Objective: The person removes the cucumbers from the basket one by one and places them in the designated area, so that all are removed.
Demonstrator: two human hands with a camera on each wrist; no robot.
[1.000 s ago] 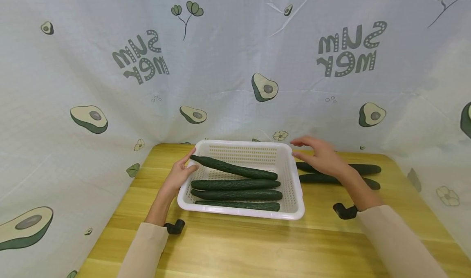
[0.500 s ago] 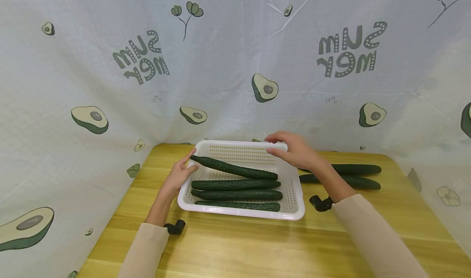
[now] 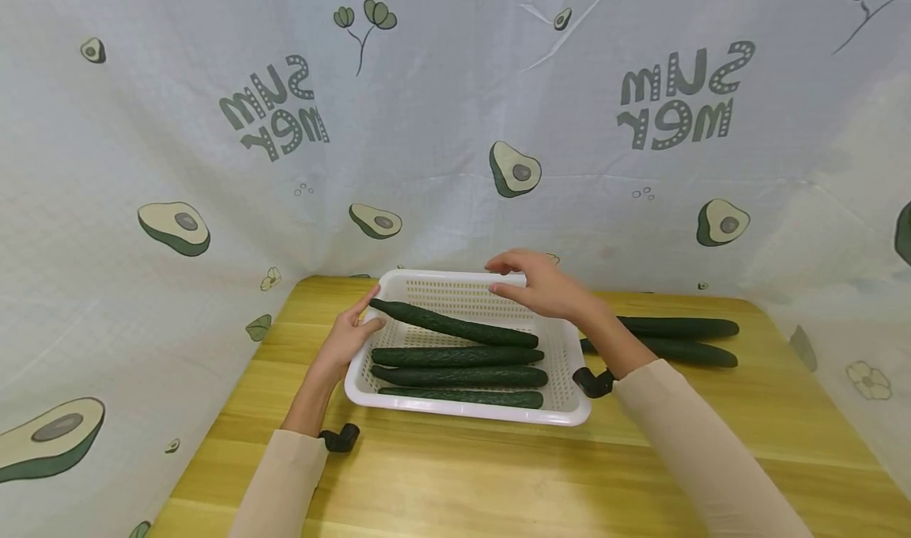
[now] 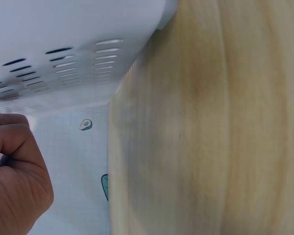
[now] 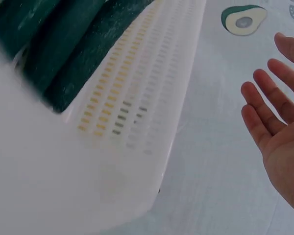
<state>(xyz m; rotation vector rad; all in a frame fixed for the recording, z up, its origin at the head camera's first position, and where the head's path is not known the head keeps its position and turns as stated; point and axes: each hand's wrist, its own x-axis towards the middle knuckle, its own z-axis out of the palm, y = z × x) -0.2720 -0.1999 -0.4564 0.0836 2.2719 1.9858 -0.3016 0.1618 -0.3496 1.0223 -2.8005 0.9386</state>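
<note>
A white plastic basket (image 3: 466,410) with slotted walls stands on the wooden table, holding several dark green cucumbers (image 3: 459,356). The uppermost cucumber (image 3: 455,324) lies slantwise, its narrow end by the left rim. My left hand (image 3: 346,338) grips that rim, thumb on the inner side; in the left wrist view its curled fingers (image 4: 14,142) are at the basket wall. Over the basket's back right corner is my right hand (image 3: 544,286), holding nothing. The right wrist view shows its fingers spread and relaxed, apart from the rim.
Two more cucumbers (image 3: 679,328) lie on the table (image 3: 455,475) to the right of the basket, partly behind my right forearm. A pale curtain (image 3: 441,126) printed with avocados hangs right behind the table and along its sides.
My right hand has moved left, from beside the basket's right edge to above its back right corner. The left hand, the basket and the cucumbers keep their places.
</note>
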